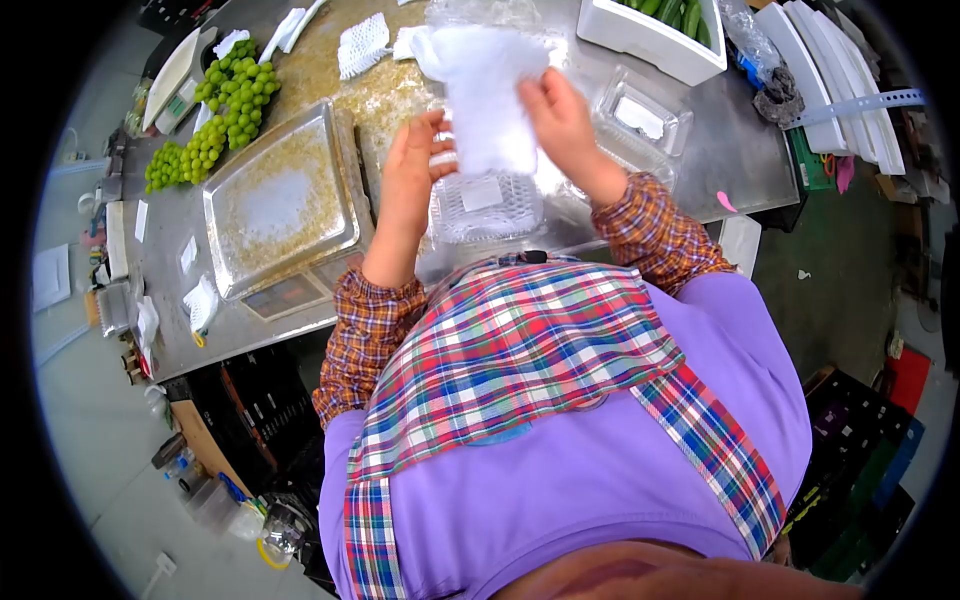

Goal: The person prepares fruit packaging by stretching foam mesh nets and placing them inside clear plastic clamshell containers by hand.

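A thin white sheet (492,105), blurred by motion, hangs over the steel table between my hands. My right hand (562,125) has its fingers closed at the sheet's right edge, and its palm is partly turned away. On the other side, my left hand (408,165) is open, fingers apart, with its fingertips close to the sheet's left edge; whether they touch it I cannot tell. Below the sheet lies a clear plastic container (487,222) with a bubbly-textured lining and a small white pad. Another clear plastic container (645,122) with a white label lies beyond my right hand.
A scale with a stained metal tray (280,200) stands left of my left hand. Bunches of green grapes (240,95) lie behind it. White foam netting (362,46) is at the back. A white foam box (650,48) of long green vegetables stands back right.
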Demonstrator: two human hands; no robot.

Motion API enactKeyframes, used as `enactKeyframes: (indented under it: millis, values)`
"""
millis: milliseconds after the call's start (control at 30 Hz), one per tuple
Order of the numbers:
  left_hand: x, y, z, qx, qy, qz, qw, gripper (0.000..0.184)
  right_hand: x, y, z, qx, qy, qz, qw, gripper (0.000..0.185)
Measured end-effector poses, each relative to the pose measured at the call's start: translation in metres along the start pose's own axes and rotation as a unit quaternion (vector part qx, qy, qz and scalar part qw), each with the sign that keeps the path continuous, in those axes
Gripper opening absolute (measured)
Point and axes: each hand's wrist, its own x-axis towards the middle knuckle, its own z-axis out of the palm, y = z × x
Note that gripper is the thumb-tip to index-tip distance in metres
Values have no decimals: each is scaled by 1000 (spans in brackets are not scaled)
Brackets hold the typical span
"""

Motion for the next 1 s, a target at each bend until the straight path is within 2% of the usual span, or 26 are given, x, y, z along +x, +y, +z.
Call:
enactKeyframes:
  millis: [33,67,133,167,200,267,300,333,400,467,533,567,633,700,767,800,900,967,1000]
  values:
    - [-3,6,3,8,12,31,999,46,-12,0,8,-31,-16,-17,999,23]
    - [0,5,2,109,-2,83,991,43,-21,1,18,3,-25,-7,1000,23]
    - [2,-7,11,127,51,187,973,38,-32,2,31,71,-41,11,997,23]
    - [3,-14,12,134,75,238,959,36,-32,0,32,148,-3,65,987,24]
    - [6,-19,-4,248,131,231,932,32,-29,1,31,223,35,118,967,25]
    - [7,0,-31,139,200,173,954,31,-16,-7,14,366,103,229,896,30]
    - [5,8,-39,85,233,139,959,31,-11,4,-1,327,104,190,920,31]
    - [0,16,-42,75,223,157,959,31,-6,10,-10,259,114,120,951,31]
    - [-10,28,-48,55,203,195,958,31,-3,12,-25,269,126,109,949,30]
    - [-4,15,-64,142,117,135,974,33,-3,9,-30,267,121,76,953,27]
    - [2,4,-67,253,30,71,964,36,-6,-13,-31,255,109,34,960,22]
    - [6,1,-64,280,8,53,958,35,-14,-28,-31,158,55,-44,985,16]
    - [14,-5,-58,332,-38,17,942,33,-37,-60,-29,-45,-55,-197,978,5]
    - [18,-14,-61,281,-54,139,948,21,-45,-72,-20,-120,-170,-406,890,9]
    - [26,-8,-64,175,-41,-6,984,24,-59,-61,-5,-135,-179,-400,889,12]
    - [26,0,-62,170,-17,-2,985,24,-67,-50,3,-142,-183,-398,888,14]
    - [18,15,-59,156,43,26,986,24,-80,9,33,-238,-297,-274,883,14]
    - [14,9,-61,150,60,65,985,25,-93,48,48,-262,-350,-151,887,16]
    - [7,7,-57,141,38,78,986,22,-94,58,52,-271,-373,-87,883,18]
